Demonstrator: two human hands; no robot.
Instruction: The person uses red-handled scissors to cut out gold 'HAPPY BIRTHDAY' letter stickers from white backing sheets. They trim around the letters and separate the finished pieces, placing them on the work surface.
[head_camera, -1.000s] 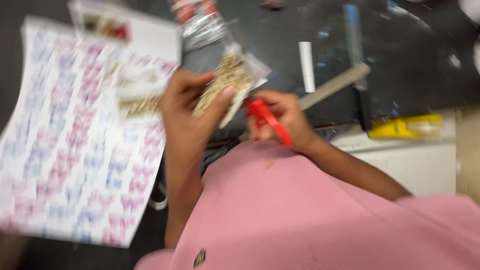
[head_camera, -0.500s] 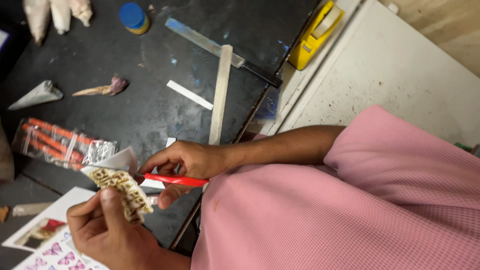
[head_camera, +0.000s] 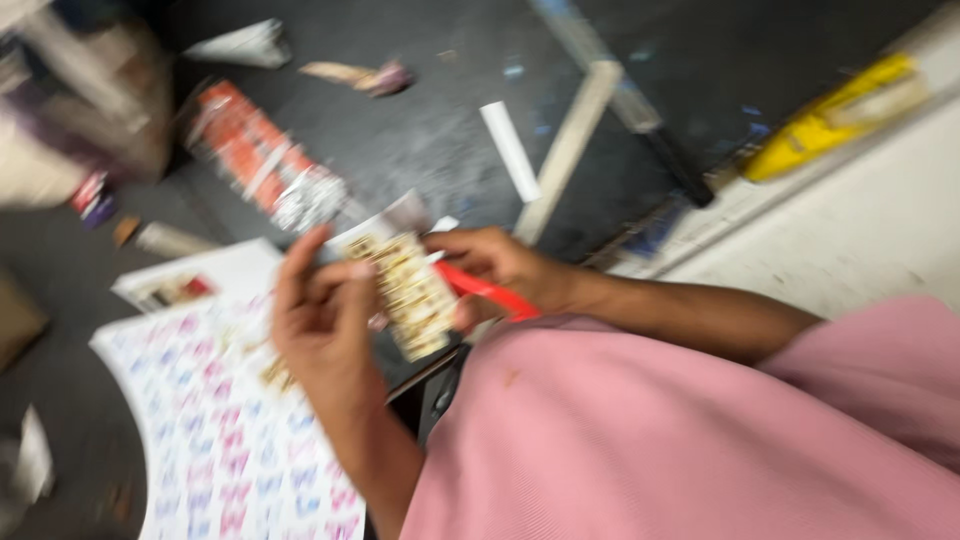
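Observation:
My left hand (head_camera: 322, 318) grips a small strip of paper printed with gold and tan shapes (head_camera: 412, 292), held upright above the table edge. My right hand (head_camera: 500, 272) is closed on red-handled scissors (head_camera: 490, 292), whose tip meets the strip's right side. A large sheet of pink and purple butterfly stickers (head_camera: 215, 440) lies on the dark table just below and left of my left hand. The frame is blurred, so fine detail on the strip is unclear.
On the dark table (head_camera: 440, 130) lie a foil packet of orange sticks (head_camera: 268, 160), a white paper strip (head_camera: 510, 150), a wooden stick (head_camera: 565, 150), a long metal ruler (head_camera: 620, 95) and paper cones (head_camera: 245, 45). A yellow tool (head_camera: 825, 120) rests on the white surface at right.
The view has swung and blurred. Both hands stay together with the strip and scissors, now raised slightly with the strip more upright; the sticker sheet shows more fully at lower left.

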